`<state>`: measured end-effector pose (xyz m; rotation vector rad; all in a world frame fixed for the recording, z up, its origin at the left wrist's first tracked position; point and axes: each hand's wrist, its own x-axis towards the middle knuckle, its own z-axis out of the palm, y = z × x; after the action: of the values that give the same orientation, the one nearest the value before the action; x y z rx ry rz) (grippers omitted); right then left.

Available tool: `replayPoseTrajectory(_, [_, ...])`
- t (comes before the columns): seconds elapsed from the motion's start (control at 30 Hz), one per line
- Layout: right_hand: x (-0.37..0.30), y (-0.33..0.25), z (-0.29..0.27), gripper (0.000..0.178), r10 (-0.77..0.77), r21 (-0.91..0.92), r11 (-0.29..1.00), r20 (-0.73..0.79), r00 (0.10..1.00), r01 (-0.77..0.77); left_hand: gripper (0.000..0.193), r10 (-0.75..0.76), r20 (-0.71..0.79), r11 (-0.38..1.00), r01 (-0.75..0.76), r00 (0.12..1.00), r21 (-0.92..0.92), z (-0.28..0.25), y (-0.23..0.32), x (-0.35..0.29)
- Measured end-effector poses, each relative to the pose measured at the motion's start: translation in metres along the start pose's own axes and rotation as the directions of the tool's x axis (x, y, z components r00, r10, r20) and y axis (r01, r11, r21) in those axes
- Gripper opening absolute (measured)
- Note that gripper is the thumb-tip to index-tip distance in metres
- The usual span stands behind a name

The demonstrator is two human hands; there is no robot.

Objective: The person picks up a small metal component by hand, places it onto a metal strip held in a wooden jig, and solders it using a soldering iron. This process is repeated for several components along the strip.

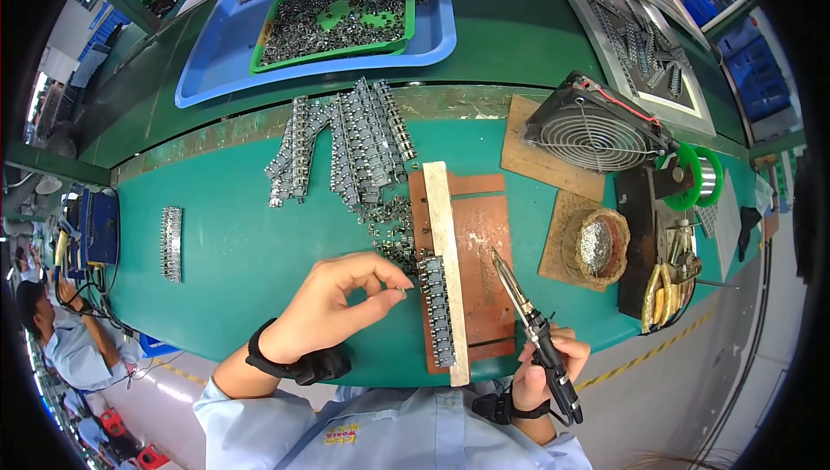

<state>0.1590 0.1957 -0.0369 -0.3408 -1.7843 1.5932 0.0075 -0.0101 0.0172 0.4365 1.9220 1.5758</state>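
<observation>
My left hand (333, 304) pinches a small metal piece (401, 292) between thumb and forefinger, just left of a strip of dark components (437, 314). That strip lies along a pale wooden bar (447, 254) on a reddish-brown board (486, 245). My right hand (553, 364) is closed around the black handle of a soldering iron (513, 288). The iron slants up and to the left, its tip above the board, right of the bar. A heap of loose small metal pieces (393, 232) lies beyond my left hand.
Component strips (354, 146) are piled behind; another strip (172, 243) lies left. A blue tray (203, 63) holds a green tray (411, 16) of small parts. On the right stand a fan (596, 131), a solder spool (687, 176) and a round dish (577, 249) with silvery contents.
</observation>
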Motion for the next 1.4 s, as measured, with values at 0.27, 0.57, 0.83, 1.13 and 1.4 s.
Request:
replayPoseTrajectory(0.27, [0.000,-0.001,0.001,0.050,0.023,0.015,1.000,-0.007,1.000,-0.023,0.012,-0.218,0.119,0.939,0.241,0.969,-0.245,0.000,0.004,0.000])
replayPoseTrajectory(0.57, [-0.002,0.004,-0.006,0.050,-0.003,0.023,1.000,0.042,0.999,0.002,0.017,-0.153,0.110,0.907,0.184,0.982,-0.380,0.015,-0.006,0.003])
replayPoseTrajectory(0.83, [0.000,0.006,-0.006,0.049,-0.046,0.039,0.998,0.058,0.997,0.044,0.022,-0.123,0.110,0.908,0.157,0.986,-0.388,0.018,-0.005,0.004])
replayPoseTrajectory(1.13, [-0.001,0.007,-0.007,0.049,-0.043,0.043,0.998,0.061,0.997,0.040,0.023,-0.129,0.104,0.915,0.159,0.986,-0.370,0.019,-0.006,0.004])
replayPoseTrajectory(1.4, [-0.001,0.008,-0.008,0.048,-0.042,0.057,0.998,0.078,0.996,0.038,0.025,-0.119,0.097,0.930,0.146,0.988,-0.339,0.021,-0.004,0.004])
